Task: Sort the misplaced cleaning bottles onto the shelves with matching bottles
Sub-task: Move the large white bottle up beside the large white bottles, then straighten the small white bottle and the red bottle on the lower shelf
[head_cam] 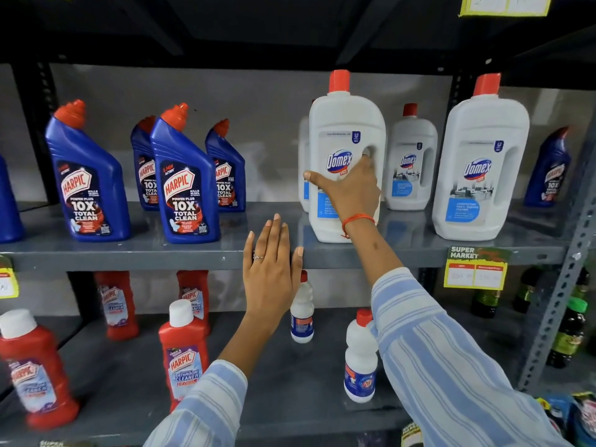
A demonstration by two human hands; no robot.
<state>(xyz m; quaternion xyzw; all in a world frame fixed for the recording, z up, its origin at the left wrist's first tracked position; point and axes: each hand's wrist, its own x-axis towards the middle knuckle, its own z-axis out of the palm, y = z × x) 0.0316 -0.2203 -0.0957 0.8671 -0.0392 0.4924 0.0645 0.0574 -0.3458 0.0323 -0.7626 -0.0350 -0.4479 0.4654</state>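
Observation:
My right hand (pixel 350 188) grips the handle of a large white Domex bottle (pixel 342 130) that stands on the grey middle shelf (pixel 161 250). My left hand (pixel 271 269) is open and flat in front of the shelf's front edge, holding nothing. Two more white Domex bottles (pixel 411 162) (pixel 477 169) stand to the right. A lone blue Harpic bottle (pixel 548 169) stands at the far right, behind the Domex bottles. Several blue Harpic bottles (pixel 182 179) fill the left half of the shelf.
On the lower shelf stand red Harpic bathroom cleaner bottles (pixel 183 356) at left and two small white bottles with red caps (pixel 359 359) in the middle. Dark green bottles (pixel 567 333) stand at the far right. A price tag (pixel 474 269) hangs on the shelf edge.

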